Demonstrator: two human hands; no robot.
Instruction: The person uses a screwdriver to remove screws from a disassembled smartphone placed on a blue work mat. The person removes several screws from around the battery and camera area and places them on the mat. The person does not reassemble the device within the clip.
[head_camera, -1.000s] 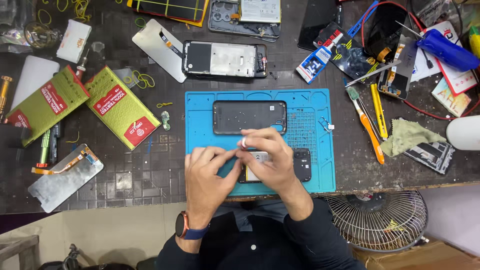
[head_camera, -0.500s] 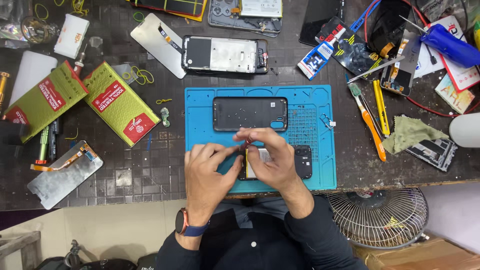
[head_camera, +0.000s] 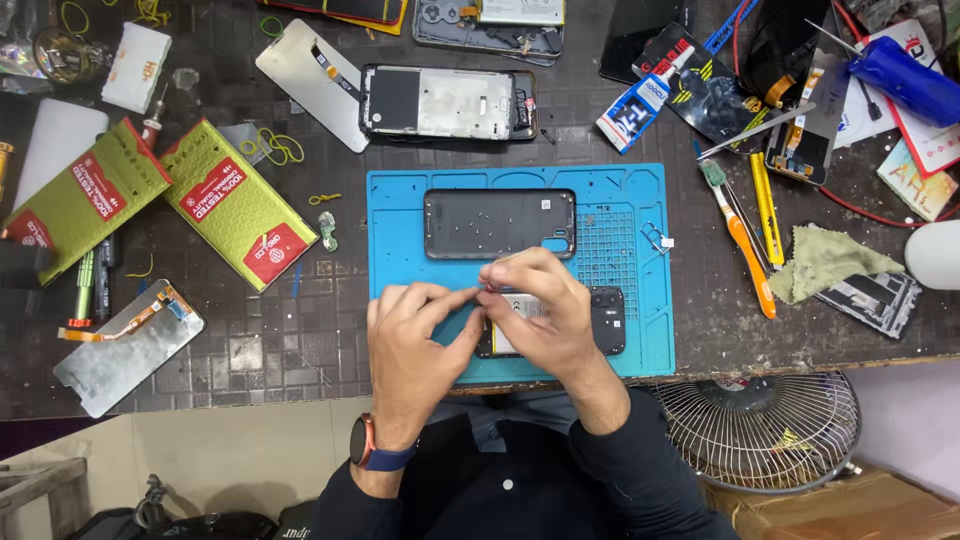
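Note:
Both hands work over an opened phone (head_camera: 606, 320) lying on a blue repair mat (head_camera: 640, 200). My left hand (head_camera: 412, 345) rests on the phone's left end, its fingers stretched toward my right hand. My right hand (head_camera: 540, 305) covers the phone's middle and pinches something small and reddish at its fingertips; what it is I cannot make out. A dark grey phone back cover (head_camera: 499, 223) lies on the mat just beyond the hands, with several tiny screws on it.
Two green padded packets (head_camera: 235, 200) lie at left, a loose screen (head_camera: 125, 345) at the near left. A stripped phone frame (head_camera: 447, 102) sits behind the mat. Right of the mat are an orange-handled tool (head_camera: 745, 255), a yellow tool (head_camera: 765, 195), a cloth (head_camera: 825, 260) and a glue tube (head_camera: 640, 98). A fan (head_camera: 760, 430) stands below the table edge.
The hands stayed over the phone; my left fingers reached rightward to meet my right fingertips, and the view shifted slightly.

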